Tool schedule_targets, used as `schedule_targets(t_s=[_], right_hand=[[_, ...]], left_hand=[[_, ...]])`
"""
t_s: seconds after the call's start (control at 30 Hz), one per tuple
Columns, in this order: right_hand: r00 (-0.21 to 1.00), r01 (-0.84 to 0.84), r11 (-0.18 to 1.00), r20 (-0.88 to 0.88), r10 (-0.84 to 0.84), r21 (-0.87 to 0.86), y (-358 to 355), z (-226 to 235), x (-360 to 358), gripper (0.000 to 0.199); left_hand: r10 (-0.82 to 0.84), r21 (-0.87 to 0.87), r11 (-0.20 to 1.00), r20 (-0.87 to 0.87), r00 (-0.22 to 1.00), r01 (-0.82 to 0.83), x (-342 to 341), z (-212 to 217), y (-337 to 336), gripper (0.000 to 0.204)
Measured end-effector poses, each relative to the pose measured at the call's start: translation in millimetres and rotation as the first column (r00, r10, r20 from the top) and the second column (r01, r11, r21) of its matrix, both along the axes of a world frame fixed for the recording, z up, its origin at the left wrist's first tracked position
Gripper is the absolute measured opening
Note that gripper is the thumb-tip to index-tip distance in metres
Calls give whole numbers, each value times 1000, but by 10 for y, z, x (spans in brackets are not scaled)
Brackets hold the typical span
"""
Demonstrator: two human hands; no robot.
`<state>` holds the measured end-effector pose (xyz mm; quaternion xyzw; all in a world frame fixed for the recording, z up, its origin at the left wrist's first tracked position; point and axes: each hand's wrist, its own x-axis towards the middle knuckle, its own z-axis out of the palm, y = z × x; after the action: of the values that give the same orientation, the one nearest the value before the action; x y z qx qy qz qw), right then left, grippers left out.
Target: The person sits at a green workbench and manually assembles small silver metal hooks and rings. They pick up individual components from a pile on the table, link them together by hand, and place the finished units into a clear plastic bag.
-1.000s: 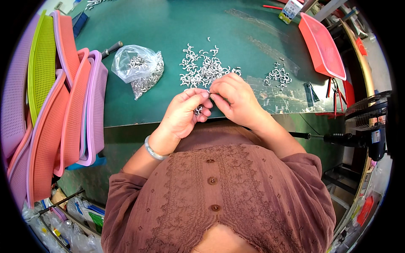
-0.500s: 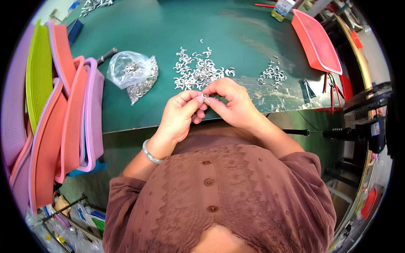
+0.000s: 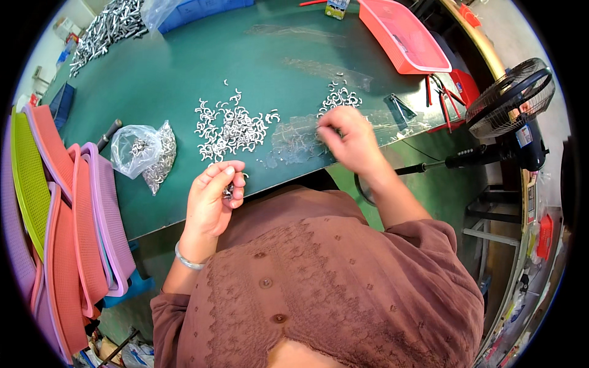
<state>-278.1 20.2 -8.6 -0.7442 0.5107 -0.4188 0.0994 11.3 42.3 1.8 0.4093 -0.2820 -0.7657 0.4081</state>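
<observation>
My left hand is closed just over the table's front edge. Small curved silver metal pieces show in its curled fingers, and one sticks out near the thumb tip. Beyond it lies a large loose heap of the same C-shaped metal pieces. My right hand is at the near side of a smaller heap of these pieces, partly covering it. Its thumb and fingers are bent together; what they hold, if anything, is hidden. To the left, a clear plastic bag contains more metal pieces.
A pink plastic basket stands at the far right, near red-handled pliers and a black fan. Stacked colourful baskets crowd the left side. At the back left are a heap of metal rods and a blue bin.
My hands have parted from around one small metal piece. The right has moved out to the smaller heap; the left stays near the table edge. The whole view has shifted and turned.
</observation>
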Motion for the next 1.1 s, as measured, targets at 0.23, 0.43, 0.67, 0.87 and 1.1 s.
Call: schedule_targets(t_s=[0.23, 0.43, 0.67, 0.87, 1.1], right_hand=[[958, 176, 982, -219, -186, -67, -108, 58, -493, 8], [982, 65, 997, -178, -59, 29, -110, 78, -409, 7], [968, 30, 999, -250, -21, 31, -179, 54, -190, 6], [944, 51, 997, -329, -32, 52, -193, 82, -118, 6], [971, -12, 999, -237, 23, 48, -228, 108, -167, 3]], left_hand=[[53, 27, 998, -24, 998, -53, 85, -14, 17, 16], [59, 26, 998, -44, 997, -58, 117, -22, 30, 16], [56, 32, 998, -56, 997, -54, 129, -20, 29, 17], [54, 26, 998, -71, 996, -52, 141, -43, 36, 17], [39, 13, 999, -58, 998, -38, 139, -43, 43, 19]])
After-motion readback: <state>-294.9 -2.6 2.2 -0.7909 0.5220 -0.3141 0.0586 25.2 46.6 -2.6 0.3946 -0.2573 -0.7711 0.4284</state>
